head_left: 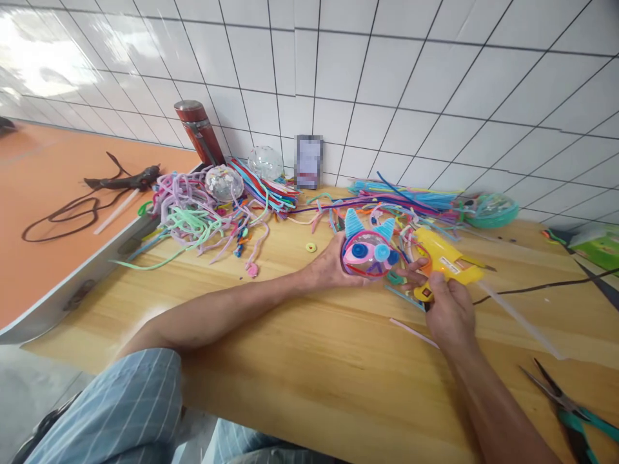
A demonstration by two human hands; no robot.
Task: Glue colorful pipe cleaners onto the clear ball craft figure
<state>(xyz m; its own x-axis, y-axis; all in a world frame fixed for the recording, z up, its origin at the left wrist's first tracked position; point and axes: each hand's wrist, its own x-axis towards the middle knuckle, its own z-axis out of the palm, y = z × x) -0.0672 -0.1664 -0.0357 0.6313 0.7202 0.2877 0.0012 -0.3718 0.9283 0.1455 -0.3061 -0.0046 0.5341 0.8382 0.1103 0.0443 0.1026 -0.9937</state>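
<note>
My left hand [331, 265] is wrapped round a clear ball [371, 254] decorated as an animal face, with blue pointed ears and round dark-blue and light-blue coils on a pink band. In my right hand [449, 308] is a yellow hot glue gun [442, 261], its nose close to the ball's right side. A translucent glue stick [525, 322] sticks out of the gun's rear, and a dark cord runs off to the right. Loose pipe cleaners lie behind and between the two hands.
A heap of lilac and green pipe cleaners [186, 209] lies left, beside another clear ball [224, 183]. A red-brown flask [199, 132] and a phone [308, 161] stand by the tiled wall. Pliers [568, 406] lie at front right. A black glue gun [130, 178] rests on the orange surface.
</note>
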